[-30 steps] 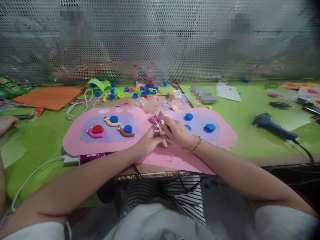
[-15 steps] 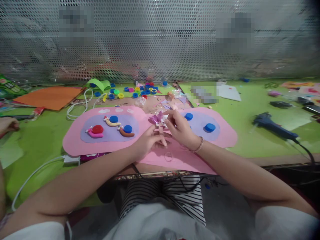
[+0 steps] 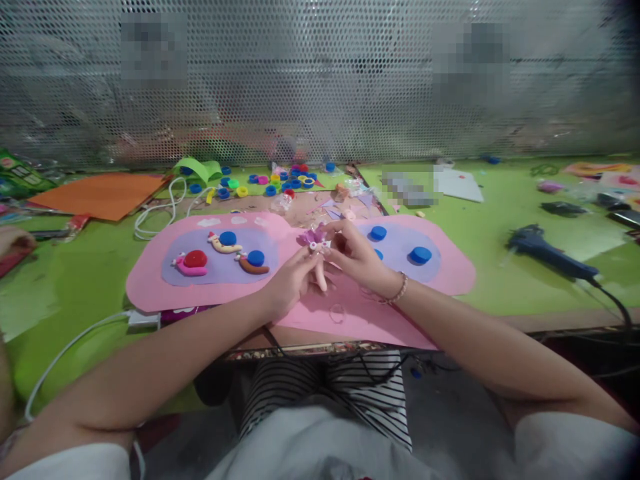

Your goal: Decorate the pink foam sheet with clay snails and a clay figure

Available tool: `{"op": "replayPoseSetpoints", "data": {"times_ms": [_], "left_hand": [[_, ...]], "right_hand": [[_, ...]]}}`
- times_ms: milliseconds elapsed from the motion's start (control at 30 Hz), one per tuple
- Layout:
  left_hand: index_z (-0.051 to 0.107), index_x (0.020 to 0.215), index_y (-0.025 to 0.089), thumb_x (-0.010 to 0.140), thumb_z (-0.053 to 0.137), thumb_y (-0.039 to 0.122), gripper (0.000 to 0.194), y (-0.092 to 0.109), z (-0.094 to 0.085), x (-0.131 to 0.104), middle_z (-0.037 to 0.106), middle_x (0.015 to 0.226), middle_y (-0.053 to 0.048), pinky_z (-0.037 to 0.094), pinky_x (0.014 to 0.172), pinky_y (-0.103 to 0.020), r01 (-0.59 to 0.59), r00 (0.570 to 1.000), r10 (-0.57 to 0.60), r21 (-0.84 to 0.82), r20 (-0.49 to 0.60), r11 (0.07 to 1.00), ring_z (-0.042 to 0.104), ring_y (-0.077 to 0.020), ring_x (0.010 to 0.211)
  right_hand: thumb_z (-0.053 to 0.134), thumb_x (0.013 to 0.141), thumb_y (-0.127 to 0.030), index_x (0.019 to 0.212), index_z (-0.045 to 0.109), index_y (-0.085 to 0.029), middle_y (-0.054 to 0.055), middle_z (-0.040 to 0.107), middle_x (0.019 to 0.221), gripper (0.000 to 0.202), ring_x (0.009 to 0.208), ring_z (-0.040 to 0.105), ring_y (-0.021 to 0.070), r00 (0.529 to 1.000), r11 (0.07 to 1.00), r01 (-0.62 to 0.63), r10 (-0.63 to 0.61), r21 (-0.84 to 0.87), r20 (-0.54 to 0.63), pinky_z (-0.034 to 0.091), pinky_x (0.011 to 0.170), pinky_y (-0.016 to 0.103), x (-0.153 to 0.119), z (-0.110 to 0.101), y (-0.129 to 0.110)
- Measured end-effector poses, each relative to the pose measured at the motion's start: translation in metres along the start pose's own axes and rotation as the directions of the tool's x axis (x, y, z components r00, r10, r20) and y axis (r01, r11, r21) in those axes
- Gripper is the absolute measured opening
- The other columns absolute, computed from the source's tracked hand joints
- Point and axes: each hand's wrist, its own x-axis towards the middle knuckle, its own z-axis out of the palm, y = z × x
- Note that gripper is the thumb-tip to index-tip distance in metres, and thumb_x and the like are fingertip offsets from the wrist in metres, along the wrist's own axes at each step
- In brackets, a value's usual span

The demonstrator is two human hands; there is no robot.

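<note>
My left hand (image 3: pixel 289 283) and my right hand (image 3: pixel 361 256) meet over the middle of a pink paper cutout (image 3: pixel 145 287). Between their fingertips is a small pale-pink clay figure (image 3: pixel 320 247) with two white bead-like eyes. Its lower part seems to hang below the fingers, partly hidden. Just behind it shows a crumpled purple piece (image 3: pixel 313 234). On the cutout's left lilac oval lie a pink clay snail with a red cap (image 3: pixel 195 259), a cream snail (image 3: pixel 227 247) and a brown snail (image 3: pixel 255 267), the latter two with blue caps. Blue caps (image 3: pixel 420 255) sit on the right oval.
Bottle caps (image 3: pixel 271 191) of several colours lie scattered behind the cutout. A blue glue gun (image 3: pixel 547 252) rests at right. Orange sheets (image 3: pixel 103 195) and a white cable (image 3: pixel 143 223) are at left. Another person's hand (image 3: pixel 15 245) shows at the left edge. A perforated metal screen (image 3: pixel 320 80) stands behind.
My left fingers have curled in around the clay figure, and its eyes show more clearly. My right hand has shifted slightly. The other person's hand now has something red beneath it.
</note>
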Motion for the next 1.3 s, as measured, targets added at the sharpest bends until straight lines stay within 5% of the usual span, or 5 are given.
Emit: {"op": "replayPoseSetpoints", "data": {"times_ms": [467,733,1300], "left_hand": [[0.048,0.093,0.017,0.084,0.046,0.034,0.019,-0.0050,-0.0029,0.0015,0.053,0.052,0.001,0.046,0.051,-0.025,-0.022,0.999,0.025,0.056,-0.045,0.998,0.059,-0.0165,0.058],[0.050,0.091,0.016,0.084,0.045,0.033,0.019,-0.0014,0.0000,0.0004,0.053,0.054,0.000,0.047,0.054,-0.026,-0.008,0.997,0.012,0.051,-0.080,0.999,0.059,-0.0162,0.059],[0.050,0.093,0.016,0.085,0.043,0.037,0.023,-0.0025,-0.0024,0.0007,0.057,0.059,-0.001,0.045,0.052,-0.024,-0.011,0.998,0.016,0.075,-0.056,0.997,0.058,-0.0149,0.059]], "right_hand": [[0.049,0.085,-0.026,0.101,0.046,-0.017,-0.001,0.044,0.076,0.018,0.060,0.040,0.0088,0.999,1.000,-0.023,0.023,0.002,0.031,0.035,0.055,0.024,0.0007,0.0002,-0.0053],[0.042,0.089,-0.032,0.100,0.045,-0.019,0.002,0.048,0.087,0.018,0.069,0.046,0.0095,0.992,0.973,-0.119,0.106,0.198,0.074,0.041,0.059,0.024,0.0008,0.0009,-0.0017],[0.044,0.088,-0.033,0.101,0.045,-0.019,0.000,0.048,0.079,0.019,0.058,0.042,0.0074,0.988,0.984,-0.074,0.049,0.162,0.149,0.038,0.052,0.022,0.0001,0.0010,0.0034]]}}
